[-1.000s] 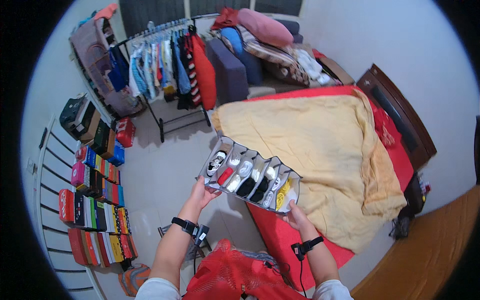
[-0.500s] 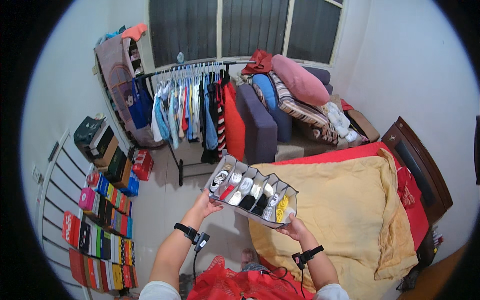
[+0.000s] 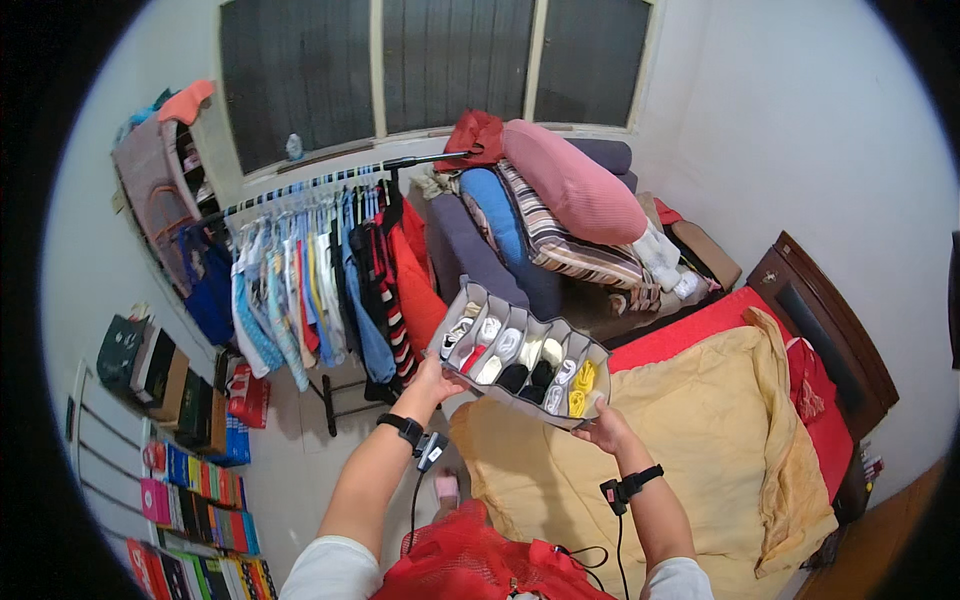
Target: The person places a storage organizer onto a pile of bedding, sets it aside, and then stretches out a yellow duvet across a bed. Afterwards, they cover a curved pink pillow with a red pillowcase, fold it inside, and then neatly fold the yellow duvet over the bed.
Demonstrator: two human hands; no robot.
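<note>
Between my two hands I carry a grey fabric storage box [image 3: 477,381], split into compartments and tilted a little, its right end lower. Rolled socks fill the compartments: white ones [image 3: 509,345], black ones [image 3: 514,378], a red one [image 3: 473,358] and yellow ones [image 3: 581,383]. My left hand [image 3: 438,381] grips the near left corner, fingers partly tucked under it. Gripping the near right corner is my right hand [image 3: 604,428], with some fingers hidden beneath the box. The box hangs in the air over the edge of the bed.
A bed with a yellow blanket [image 3: 660,470] lies to the right. Ahead stand a clothes rack [image 3: 328,400] of hanging garments and a grey sofa [image 3: 470,245] piled with cushions. Stacked shoe boxes [image 3: 190,470] line the left wall. A pink slipper [image 3: 447,486] shows on the floor.
The box and both hands have shifted slightly up and to the right in view, still held the same way. The view has turned, and the rack, sofa and shoe boxes appear further left.
</note>
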